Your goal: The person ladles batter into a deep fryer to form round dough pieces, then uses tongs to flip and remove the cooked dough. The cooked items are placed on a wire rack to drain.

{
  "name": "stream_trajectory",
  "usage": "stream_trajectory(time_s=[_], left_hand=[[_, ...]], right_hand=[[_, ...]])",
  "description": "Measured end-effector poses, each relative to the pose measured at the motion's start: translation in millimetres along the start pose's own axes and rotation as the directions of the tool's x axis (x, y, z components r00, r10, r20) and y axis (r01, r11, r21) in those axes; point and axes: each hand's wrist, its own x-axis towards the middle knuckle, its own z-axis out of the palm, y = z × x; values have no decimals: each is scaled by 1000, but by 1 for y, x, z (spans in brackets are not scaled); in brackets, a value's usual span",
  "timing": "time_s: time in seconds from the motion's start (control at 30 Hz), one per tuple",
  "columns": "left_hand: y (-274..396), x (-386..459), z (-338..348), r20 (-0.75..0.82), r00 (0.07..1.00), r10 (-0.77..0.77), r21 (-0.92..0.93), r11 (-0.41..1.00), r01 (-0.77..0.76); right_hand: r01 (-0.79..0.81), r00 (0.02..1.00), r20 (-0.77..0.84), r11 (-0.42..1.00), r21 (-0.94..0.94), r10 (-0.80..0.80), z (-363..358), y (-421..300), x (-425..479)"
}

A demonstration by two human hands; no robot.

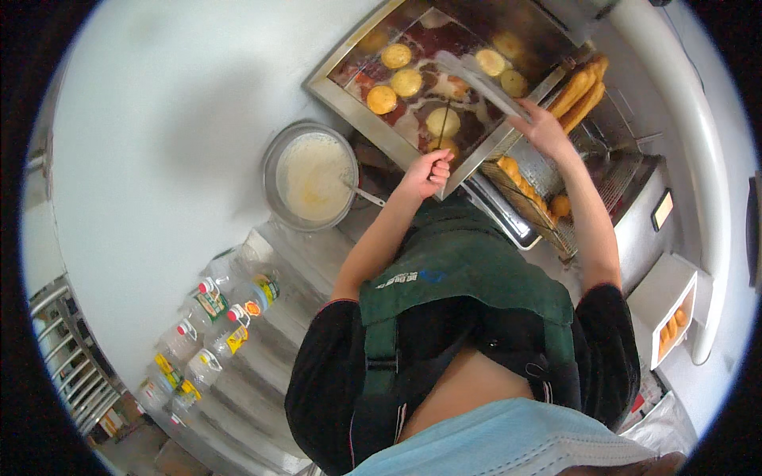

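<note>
My left hand [431,172] is closed around a thin dark rod [444,125] at the near edge of a metal deep fryer [381,138]. The rod reaches over the oil, across a pale round cake [442,121]. My right hand [540,131], above the fryer's right rim, grips a long pale utensil [485,84]. Motion blurs that tool, so its exact kind is unclear; it slants far over the oil. Several round cakes float around it, among them golden ones [406,82] on the left and paler ones [490,62] on the right.
Left of the fryer stands a metal bowl of pale batter [312,178] with a ladle handle [368,195] over its rim. Fried dough sticks [577,92] and a wire basket [536,205] of fried pieces are at right. Plastic bottles [208,309] line the left; a white box [664,303] holds fried food.
</note>
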Motion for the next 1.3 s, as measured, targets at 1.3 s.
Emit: stream_trajectory(time_s=[1.3], left_hand=[[-27, 2, 10, -142, 986, 86, -28, 995, -91]], right_hand=[[336, 936, 309, 688, -643, -168, 106, -58, 130]])
